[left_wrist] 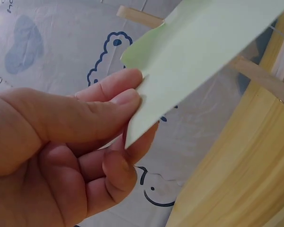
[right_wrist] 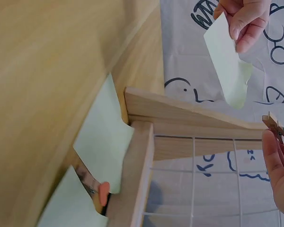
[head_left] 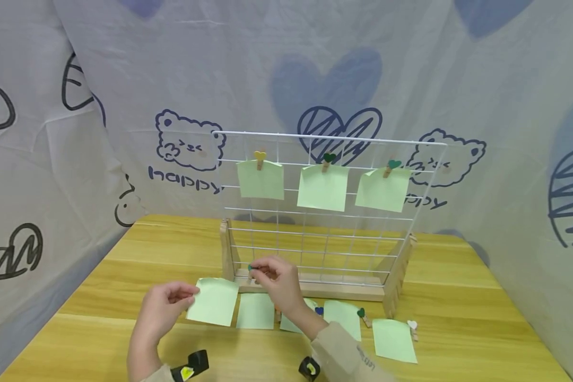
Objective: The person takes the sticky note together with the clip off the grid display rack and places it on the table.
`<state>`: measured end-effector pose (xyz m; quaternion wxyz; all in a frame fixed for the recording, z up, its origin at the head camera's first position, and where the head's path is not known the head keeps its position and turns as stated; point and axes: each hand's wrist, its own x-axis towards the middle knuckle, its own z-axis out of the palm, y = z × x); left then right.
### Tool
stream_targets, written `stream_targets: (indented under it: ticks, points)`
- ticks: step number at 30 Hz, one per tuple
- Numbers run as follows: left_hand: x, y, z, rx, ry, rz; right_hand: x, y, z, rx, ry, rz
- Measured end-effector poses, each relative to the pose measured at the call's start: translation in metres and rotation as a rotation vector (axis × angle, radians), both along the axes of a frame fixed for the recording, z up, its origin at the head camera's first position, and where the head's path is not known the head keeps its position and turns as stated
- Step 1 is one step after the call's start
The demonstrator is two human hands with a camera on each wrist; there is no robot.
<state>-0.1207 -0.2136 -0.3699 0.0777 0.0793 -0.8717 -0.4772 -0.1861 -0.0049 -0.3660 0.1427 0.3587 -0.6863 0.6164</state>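
Note:
My left hand (head_left: 158, 310) pinches a pale green sticky note (head_left: 215, 301) by its left edge between thumb and fingers, left of the wire grid rack (head_left: 329, 137). In the left wrist view the note (left_wrist: 194, 52) slants up from the fingertips, one edge curling. Between thumb and fingertips, my right hand (head_left: 283, 284) holds a small wooden clothespin (right_wrist: 273, 124) with a green heart, in front of the rack's lower left. Three green notes hang in the rack's upper part, under clothespins with a yellow heart (head_left: 260, 156), a dark green heart (head_left: 329, 158) and a teal heart (head_left: 394, 164).
Several green notes, such as the rightmost one (head_left: 394, 339), lie along the wooden table before the rack's wooden base (head_left: 315, 290). Beside them are clothespins with blue (head_left: 319, 310), dark green (head_left: 361, 313), white (head_left: 413, 324) and orange-red (right_wrist: 104, 193) hearts. A printed cloth hangs behind.

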Motion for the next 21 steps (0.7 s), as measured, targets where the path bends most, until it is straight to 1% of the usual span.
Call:
stream_targets:
  ticks: [5,8,10,14,21]
  points:
    - [0.000,-0.004,-0.008,-0.001,-0.020,-0.009,0.003,-0.002,-0.009,0.051,-0.197,0.070]
    - [0.002,-0.008,-0.012,-0.005,-0.031,-0.006,0.003,-0.003,-0.013,0.077,-0.298,0.122]
    - [0.003,-0.011,-0.015,-0.007,-0.038,-0.002,0.003,-0.004,-0.015,0.084,-0.347,0.148]
    - [0.003,-0.013,-0.020,-0.001,-0.050,0.003,0.004,-0.006,-0.019,0.074,-0.414,0.165]
    - [0.001,-0.013,-0.024,0.021,-0.061,-0.011,0.003,-0.008,-0.025,0.082,-0.496,0.153]
